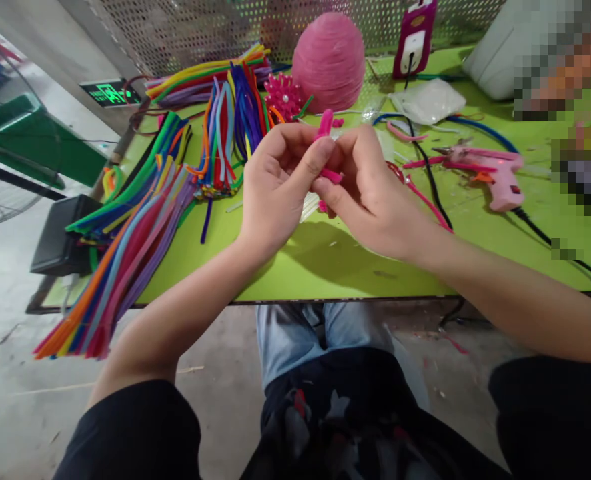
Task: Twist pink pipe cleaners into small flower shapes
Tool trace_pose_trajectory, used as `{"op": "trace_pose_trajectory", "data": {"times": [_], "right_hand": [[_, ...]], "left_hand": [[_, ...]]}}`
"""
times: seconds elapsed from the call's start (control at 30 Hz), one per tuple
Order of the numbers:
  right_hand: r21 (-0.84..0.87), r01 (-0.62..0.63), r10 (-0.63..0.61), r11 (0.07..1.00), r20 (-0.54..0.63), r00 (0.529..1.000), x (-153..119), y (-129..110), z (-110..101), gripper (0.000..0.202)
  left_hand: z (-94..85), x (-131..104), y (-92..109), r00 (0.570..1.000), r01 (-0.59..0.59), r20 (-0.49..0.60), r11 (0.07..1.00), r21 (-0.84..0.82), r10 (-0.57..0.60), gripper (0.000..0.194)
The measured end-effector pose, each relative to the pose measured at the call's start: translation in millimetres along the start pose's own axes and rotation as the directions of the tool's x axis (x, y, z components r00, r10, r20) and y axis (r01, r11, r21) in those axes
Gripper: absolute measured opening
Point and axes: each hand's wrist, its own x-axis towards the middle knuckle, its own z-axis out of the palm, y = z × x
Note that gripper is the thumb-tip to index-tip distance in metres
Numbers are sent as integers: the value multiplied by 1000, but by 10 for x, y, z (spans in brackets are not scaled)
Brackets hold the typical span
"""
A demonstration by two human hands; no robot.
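Note:
A bright pink fuzzy piece (325,124), apparently bent pipe cleaner, is pinched between both hands above the green table (215,273). My left hand (280,190) has its thumb and fingers closed on it from the left. From the right, my right hand (375,193) closes its thumb and fingers round the lower part. The two hands touch at the fingertips, which hide much of the piece. Behind them stand a large pink wrapped dome (328,63) and a pink flower with a pearl centre (284,97).
Bundles of coloured pipe cleaners (140,233) lie at the left, some overhanging the front edge. A pink glue gun (504,175) with a cable, a clear plastic bag (428,101) and a power socket (413,50) are at the right. A black box (61,233) sits at the left corner.

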Motion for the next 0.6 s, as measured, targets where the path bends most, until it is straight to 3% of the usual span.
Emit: {"op": "trace_pose_trajectory", "data": {"times": [0.17,0.3,0.43,0.6], "right_hand": [[35,167,-164,985,-60,985,4,20,-15,31],[51,141,-134,989,-122,983,-5,36,-47,37],[-36,215,-218,976,-170,961,-33,17,-116,25],[-75,208,-216,975,-137,967,-48,0,-161,19]], "left_hand": [[-15,53,-135,998,-39,33,986,-162,45,44],[-77,131,-145,993,-70,66,955,-289,93,36],[-122,165,-106,987,-90,92,929,-358,131,25],[-190,185,-127,956,-60,245,923,-381,163,29]]}}
